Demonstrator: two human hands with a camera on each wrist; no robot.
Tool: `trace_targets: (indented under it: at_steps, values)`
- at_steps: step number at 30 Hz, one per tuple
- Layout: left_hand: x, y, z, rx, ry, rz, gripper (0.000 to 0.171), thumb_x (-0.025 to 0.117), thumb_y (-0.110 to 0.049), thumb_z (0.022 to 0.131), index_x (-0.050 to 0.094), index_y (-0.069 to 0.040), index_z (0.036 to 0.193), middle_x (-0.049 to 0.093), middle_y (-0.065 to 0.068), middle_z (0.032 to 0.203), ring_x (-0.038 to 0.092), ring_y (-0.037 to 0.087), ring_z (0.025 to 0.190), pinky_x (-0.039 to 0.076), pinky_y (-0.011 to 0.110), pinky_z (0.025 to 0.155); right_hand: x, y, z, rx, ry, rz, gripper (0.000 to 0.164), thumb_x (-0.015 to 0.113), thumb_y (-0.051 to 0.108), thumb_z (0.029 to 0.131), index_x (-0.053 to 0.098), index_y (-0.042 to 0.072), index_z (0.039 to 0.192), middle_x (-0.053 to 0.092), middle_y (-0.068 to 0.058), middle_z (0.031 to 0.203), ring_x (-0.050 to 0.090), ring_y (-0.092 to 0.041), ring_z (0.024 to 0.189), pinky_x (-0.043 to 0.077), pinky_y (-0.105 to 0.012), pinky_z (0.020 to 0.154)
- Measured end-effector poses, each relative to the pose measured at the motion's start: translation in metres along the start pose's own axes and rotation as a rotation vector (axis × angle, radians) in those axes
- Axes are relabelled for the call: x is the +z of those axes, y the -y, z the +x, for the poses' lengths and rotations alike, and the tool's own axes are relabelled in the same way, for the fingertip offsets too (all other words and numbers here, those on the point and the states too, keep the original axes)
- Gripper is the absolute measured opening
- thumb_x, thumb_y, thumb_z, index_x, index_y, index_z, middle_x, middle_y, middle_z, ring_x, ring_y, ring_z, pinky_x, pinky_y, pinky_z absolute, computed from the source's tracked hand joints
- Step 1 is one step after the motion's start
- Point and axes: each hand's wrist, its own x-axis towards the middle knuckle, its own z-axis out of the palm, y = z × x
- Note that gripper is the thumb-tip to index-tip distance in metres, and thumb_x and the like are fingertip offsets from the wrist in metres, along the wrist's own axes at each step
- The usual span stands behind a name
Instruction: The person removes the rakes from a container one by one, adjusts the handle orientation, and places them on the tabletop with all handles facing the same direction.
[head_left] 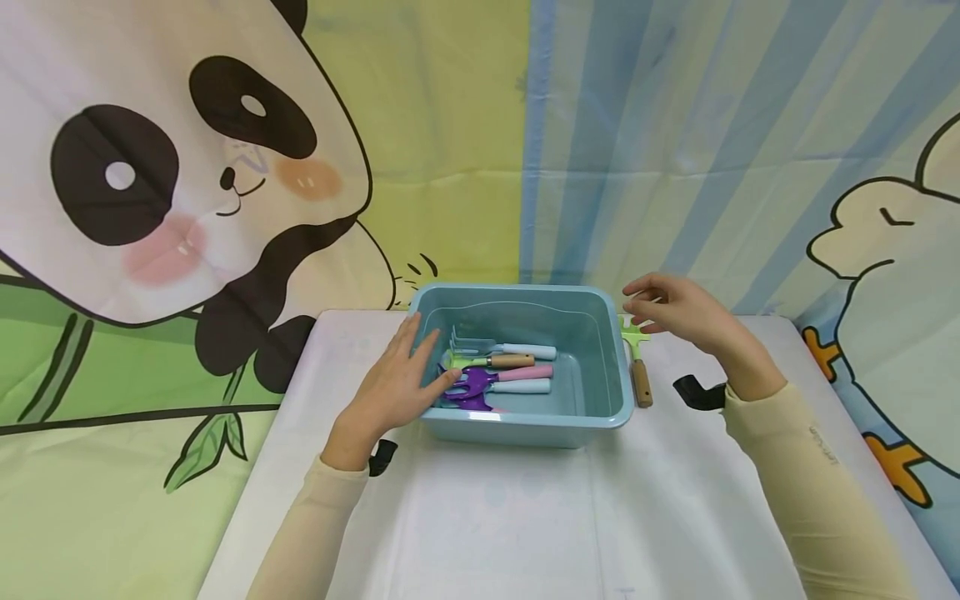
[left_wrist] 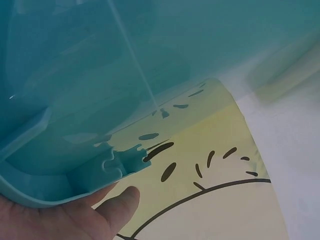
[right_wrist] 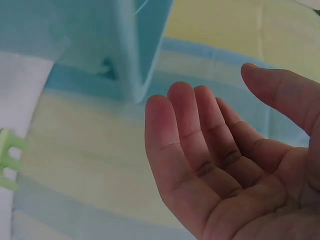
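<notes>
A blue plastic bin [head_left: 517, 422] stands on the table with small garden tools lying inside it. Among them are a light-blue hand rake [head_left: 525, 351], a green tool with a wooden handle [head_left: 512, 361] and a purple hand fork [head_left: 472, 382] with a pink handle. My left hand [head_left: 396, 379] rests at the bin's left rim, its fingers extended. To the right of the bin my right hand [head_left: 686, 312] hovers with relaxed fingers and an empty palm, clear in the right wrist view. Below it lies a green hand rake [head_left: 640, 379] with a wooden handle.
The white table [head_left: 510, 517] has its far edge just behind the bin. Behind hangs a printed cloth backdrop [head_left: 450, 167] with a panda drawing. Black wrist mounts [head_left: 697, 392] sit on both wrists.
</notes>
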Motion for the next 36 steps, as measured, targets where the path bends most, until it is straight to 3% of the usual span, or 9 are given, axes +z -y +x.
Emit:
trace_targets:
  at_steps: [7,14,24,31,36]
  values:
    - [-0.001,0.0,0.0,-0.007,0.006,0.009,0.096,0.029,-0.077,0.094,0.028,-0.005,0.158,0.001,0.015,0.167,-0.002,0.029,0.152,0.016,0.051,0.118,0.012,0.04,0.019,-0.027,0.054,-0.042,0.045,0.062,0.03,0.101,0.054,0.003,0.137,0.06,-0.018,0.123,0.066,-0.033,0.102,0.055,-0.043,0.087]
    - [0.0,0.0,-0.001,-0.014,0.013,-0.003,0.098,0.028,-0.078,0.094,0.025,-0.005,0.159,0.001,0.014,0.167,-0.003,0.027,0.152,0.017,0.05,0.118,0.03,0.06,0.043,-0.064,0.122,-0.058,0.042,0.063,0.026,0.1,0.057,0.004,0.136,0.06,-0.015,0.125,0.066,-0.03,0.101,0.054,-0.046,0.089]
    - [-0.001,0.0,-0.001,-0.018,0.005,-0.006,0.095,0.032,-0.076,0.095,0.026,-0.005,0.158,0.002,0.014,0.167,-0.003,0.027,0.152,0.018,0.051,0.117,0.06,0.06,0.074,-0.06,0.299,-0.001,0.039,0.061,0.02,0.101,0.055,0.002,0.136,0.06,-0.015,0.125,0.062,-0.031,0.11,0.052,-0.048,0.092]
    - [0.0,0.0,0.0,-0.018,0.011,-0.009,0.097,0.029,-0.078,0.094,0.026,-0.005,0.159,0.001,0.013,0.167,-0.003,0.026,0.152,0.019,0.051,0.117,0.083,0.052,0.1,-0.052,0.41,-0.022,0.037,0.061,0.02,0.102,0.057,0.004,0.135,0.058,-0.012,0.132,0.062,-0.029,0.111,0.051,-0.047,0.091]
    - [0.0,0.001,0.0,-0.014,0.011,-0.003,0.097,0.029,-0.078,0.094,0.026,-0.005,0.158,0.0,0.013,0.167,-0.003,0.027,0.152,0.019,0.051,0.117,0.102,0.041,0.117,-0.021,0.491,-0.048,0.036,0.06,0.019,0.102,0.057,0.004,0.134,0.059,-0.014,0.129,0.058,-0.038,0.115,0.051,-0.048,0.09]
